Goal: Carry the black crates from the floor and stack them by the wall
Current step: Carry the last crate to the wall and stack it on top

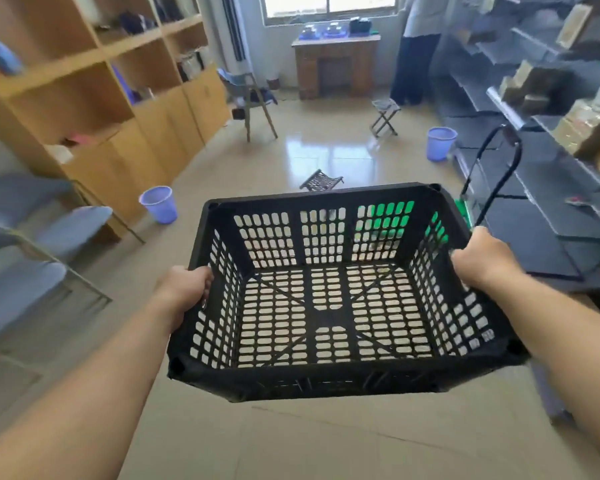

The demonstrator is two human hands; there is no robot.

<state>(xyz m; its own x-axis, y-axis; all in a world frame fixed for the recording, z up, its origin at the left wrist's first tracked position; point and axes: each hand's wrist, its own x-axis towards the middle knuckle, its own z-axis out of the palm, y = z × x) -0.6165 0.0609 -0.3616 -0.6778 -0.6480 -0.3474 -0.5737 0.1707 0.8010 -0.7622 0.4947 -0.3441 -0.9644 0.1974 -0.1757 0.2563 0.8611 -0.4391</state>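
Black crate (329, 299) held up above tiled floor (312, 441), open top toward camera, nothing inside. Left hand (184, 289) grips left rim, fingers curled over edge. Right hand (482, 259) grips right rim likewise. Green hand truck (492, 174) just beyond crate's right corner. Two purple bins (158, 204) on floor. Wooden shelving (94, 98) at left.

Crate (326, 381): black plastic, moulded slotted lattice, matt, smooth rims.
Floor (326, 154): pale tile, glossy, mirrors the window light.
Shelf unit (146, 143): light wood or wood-look board, smooth, low sheen.
Desk (335, 64): darker brown wood, matt.
Near bucket (158, 204), far bucket (440, 143): the 2 look alike, lilac plastic, smooth, slight sheen.
Rack (520, 220): grey painted metal, matt.
Chair (73, 226): grey-blue cloth seat, thin metal frame.
Trolley (496, 164): black metal tube handle; green deck, material unclear.
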